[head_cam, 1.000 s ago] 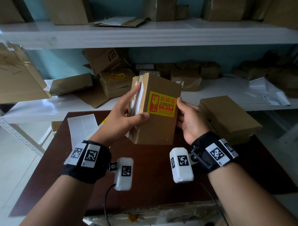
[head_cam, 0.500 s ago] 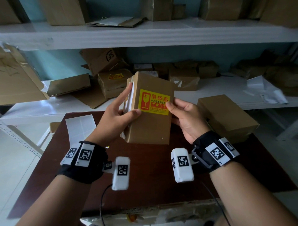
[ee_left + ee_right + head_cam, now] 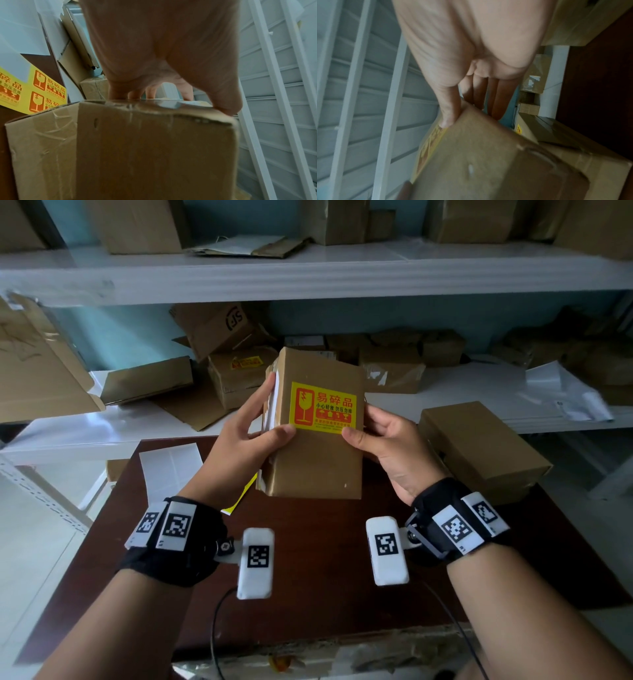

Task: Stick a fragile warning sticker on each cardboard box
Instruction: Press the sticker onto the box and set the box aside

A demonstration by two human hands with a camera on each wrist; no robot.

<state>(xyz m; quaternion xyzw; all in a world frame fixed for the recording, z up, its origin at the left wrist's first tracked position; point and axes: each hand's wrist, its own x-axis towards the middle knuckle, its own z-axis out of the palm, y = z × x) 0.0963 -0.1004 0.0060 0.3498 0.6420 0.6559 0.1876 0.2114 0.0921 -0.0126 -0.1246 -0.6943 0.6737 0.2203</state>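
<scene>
We hold one cardboard box upright above the dark bench, and its facing side already carries a yellow fragile sticker — flat, square to the edges, no lifted corner that we can see. Our left hand grips the box's left edge, thumb on the front just under the sticker and fingers up the side; our right hand grips the right edge, thumb at the sticker's lower corner, fingers behind. So this box looks done, and we judge it only needs setting aside. One more sealed box lies on the bench to our right with no sticker on the faces we can see — likely the next one. On the shelf behind, one box shows a yellow sticker; the several others there show none from here, though some faces are hidden and the far ones are too dim to count surely. For supplies, we count one sticker sheet with at least three yellow labels left, beside one white backing sheet, both on the bench at our left.
</scene>
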